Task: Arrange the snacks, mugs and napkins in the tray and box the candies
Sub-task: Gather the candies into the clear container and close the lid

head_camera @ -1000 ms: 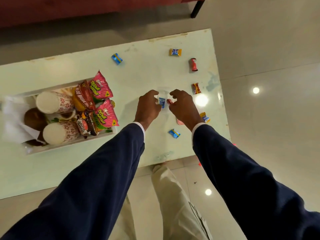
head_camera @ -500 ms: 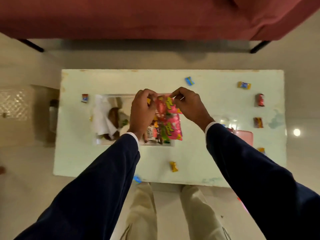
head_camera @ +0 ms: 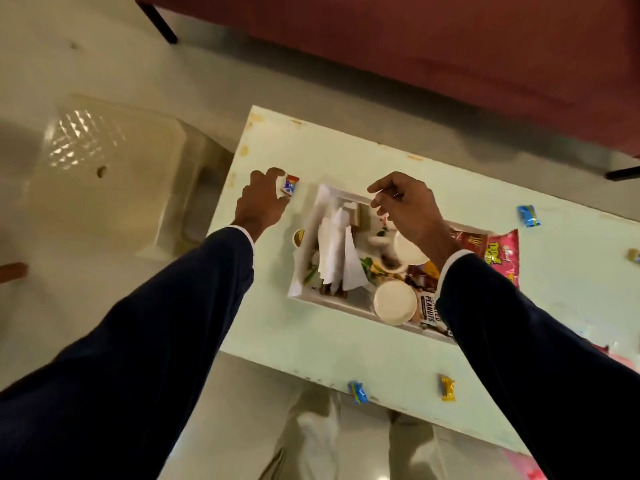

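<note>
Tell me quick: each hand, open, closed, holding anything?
Left hand: fingers closing on a red and blue candy at the table's left end.
Right hand: curled above the tray; whether it holds anything cannot be told.

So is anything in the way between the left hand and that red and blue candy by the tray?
Nothing visible. The left hand is already at the red and blue candy, fingertips around it, left of the tray.

One tray (head_camera: pixel 313 296), two mugs (head_camera: pixel 395 303), perhaps three snack packets (head_camera: pixel 502 252), five loose candies (head_camera: pixel 358 392), several napkins (head_camera: pixel 334 249).
</note>
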